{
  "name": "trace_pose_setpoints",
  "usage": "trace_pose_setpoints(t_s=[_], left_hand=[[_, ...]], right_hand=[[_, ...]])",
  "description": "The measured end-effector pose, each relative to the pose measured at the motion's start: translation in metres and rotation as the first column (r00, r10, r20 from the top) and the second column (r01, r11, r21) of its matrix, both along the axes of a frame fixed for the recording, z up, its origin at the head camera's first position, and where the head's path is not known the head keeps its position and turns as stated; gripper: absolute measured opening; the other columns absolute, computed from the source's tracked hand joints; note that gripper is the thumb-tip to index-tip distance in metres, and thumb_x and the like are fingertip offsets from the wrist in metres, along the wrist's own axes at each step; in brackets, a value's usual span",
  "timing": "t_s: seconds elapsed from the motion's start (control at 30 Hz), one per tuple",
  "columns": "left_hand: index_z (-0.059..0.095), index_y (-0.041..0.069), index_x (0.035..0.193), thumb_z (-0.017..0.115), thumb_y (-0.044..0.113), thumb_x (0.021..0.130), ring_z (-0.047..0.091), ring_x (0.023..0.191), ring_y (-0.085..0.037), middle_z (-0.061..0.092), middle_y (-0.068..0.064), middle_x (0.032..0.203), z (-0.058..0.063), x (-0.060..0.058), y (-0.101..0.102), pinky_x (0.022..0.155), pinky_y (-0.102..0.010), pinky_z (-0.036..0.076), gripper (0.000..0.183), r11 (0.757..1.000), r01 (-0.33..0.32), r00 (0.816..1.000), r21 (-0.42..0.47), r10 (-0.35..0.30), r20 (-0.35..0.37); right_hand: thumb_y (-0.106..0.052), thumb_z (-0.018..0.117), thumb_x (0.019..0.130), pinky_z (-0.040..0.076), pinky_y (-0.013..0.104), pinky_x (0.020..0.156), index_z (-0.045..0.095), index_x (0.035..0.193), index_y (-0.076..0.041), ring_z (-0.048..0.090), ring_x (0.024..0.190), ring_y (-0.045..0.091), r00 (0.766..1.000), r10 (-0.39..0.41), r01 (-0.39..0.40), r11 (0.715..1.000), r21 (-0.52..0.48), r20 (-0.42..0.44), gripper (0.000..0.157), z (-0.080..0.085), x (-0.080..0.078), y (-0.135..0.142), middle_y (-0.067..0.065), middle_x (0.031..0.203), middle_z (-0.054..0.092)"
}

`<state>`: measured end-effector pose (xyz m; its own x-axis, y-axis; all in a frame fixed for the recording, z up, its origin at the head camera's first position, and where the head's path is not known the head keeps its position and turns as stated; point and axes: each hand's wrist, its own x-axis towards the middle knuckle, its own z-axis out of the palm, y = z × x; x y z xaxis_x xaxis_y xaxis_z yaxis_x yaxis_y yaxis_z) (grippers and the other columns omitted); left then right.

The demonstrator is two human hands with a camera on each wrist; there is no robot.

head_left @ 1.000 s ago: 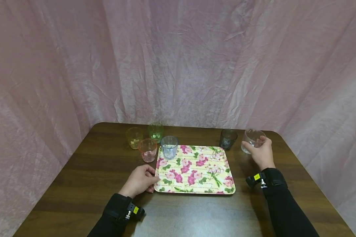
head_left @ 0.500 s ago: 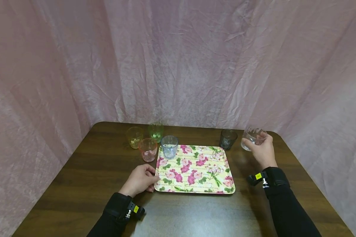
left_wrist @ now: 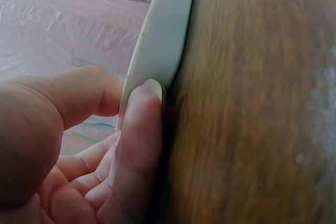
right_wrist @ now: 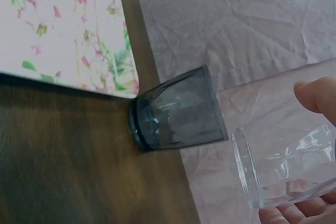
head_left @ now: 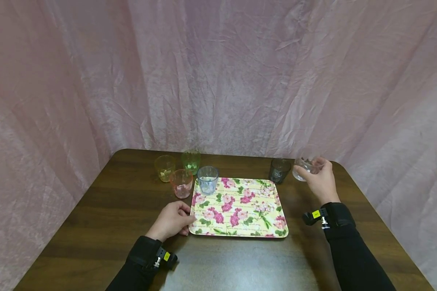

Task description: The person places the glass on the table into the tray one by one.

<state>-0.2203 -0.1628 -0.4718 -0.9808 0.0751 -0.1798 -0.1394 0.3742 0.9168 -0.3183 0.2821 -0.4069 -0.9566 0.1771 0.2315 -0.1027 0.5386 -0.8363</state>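
Observation:
My left hand (head_left: pixel 170 221) pinches the lower left edge of a flowered tray (head_left: pixel 236 226). In the left wrist view, its digits close on both faces of the tray's pale rim (left_wrist: pixel 160 40). A clear glass (head_left: pixel 306 163) is in my right hand (head_left: pixel 323 182), gripped from the right side with thumb and fingers around it. In the right wrist view, the clear glass (right_wrist: pixel 283 166) shows its base against the curtain, beside a dark grey glass (right_wrist: pixel 178 111). That grey glass stands just off the tray's far right corner. A light blue glass (head_left: pixel 208 182) stands on the tray's far left corner.
Left of the tray stand a pink glass (head_left: pixel 182 186), a yellow glass (head_left: pixel 165 169) and a green glass (head_left: pixel 191 162). Behind the brown wooden table (head_left: pixel 94 226) hangs a pink curtain (head_left: pixel 218 81).
My right hand has moved the clear glass slightly away from me and to the left, up toward the table's far edge. My left hand and the tray have stayed in place.

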Motion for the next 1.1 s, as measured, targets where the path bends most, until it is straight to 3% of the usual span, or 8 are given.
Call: trace_pose_setpoints(t_s=[0.5,1.1], left_hand=[[0.060,-0.004,0.103,0.074,0.001,0.087,0.063,0.051,-0.021,0.061,-0.012,0.073,-0.001,0.000,0.000,0.046,-0.033,0.059,0.022,1.000,0.009,1.000,0.014,-0.009,-0.006],[0.059,-0.005,0.103,0.074,0.002,0.087,0.062,0.050,-0.020,0.061,-0.013,0.073,-0.001,0.000,-0.001,0.046,-0.033,0.059,0.023,1.000,0.012,1.000,0.016,-0.012,-0.009]], right_hand=[[-0.050,0.072,0.089,0.038,0.054,0.096,0.013,0.153,0.000,0.037,0.120,0.034,0.997,0.074,-0.075,0.997,-0.013,-0.011,0.100,0.017,0.004,-0.018,0.020,0.138,0.034],[-0.053,0.074,0.086,0.041,0.041,0.082,0.020,0.151,-0.002,0.041,0.108,0.031,0.994,0.112,-0.111,0.994,0.020,-0.015,0.098,0.025,0.001,-0.043,0.017,0.134,0.039]])
